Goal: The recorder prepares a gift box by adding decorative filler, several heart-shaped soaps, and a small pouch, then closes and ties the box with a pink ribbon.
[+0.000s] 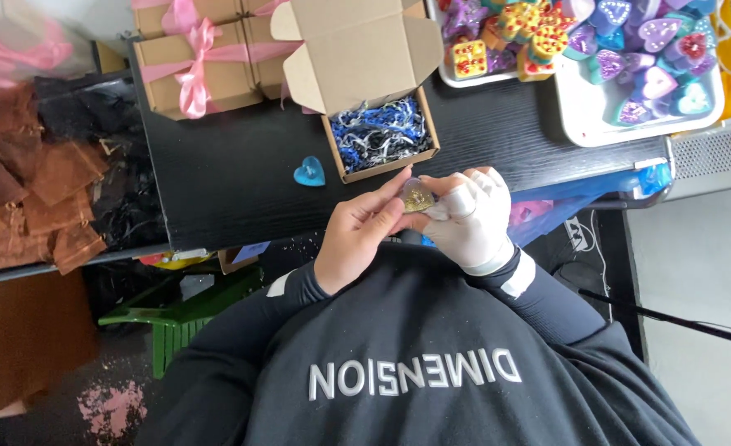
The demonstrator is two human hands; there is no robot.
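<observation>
On the black wooden tabletop (241,186) we see an open brown cardboard box (379,136) with its lid flaps standing up. It is filled with shredded blue, white and black paper (379,132). Just to the left of this box, a small shiny blue heart (309,172) lies flat on the tabletop, close to the box but not touching it. At the far left of the tabletop stand closed brown cardboard boxes tied with pink ribbon bows (196,66). At the far right sits a white tray (596,111) full of purple, blue and red hearts, and next to it a second white tray (464,78) holds yellow and purple pieces. Left of the tabletop lies a heap of small brown fabric bags (35,190).

Our bare left hand (357,235) and our right hand in a white glove (468,219) meet just below the open box, near the front edge of the tabletop. Between them is a small clear heart with gold glitter (417,196). The left fingers (386,198) are stretched out and pressed close together, touching the heart's left side. The gloved right fingers (464,198) are curled and pinch the heart from the right.
</observation>
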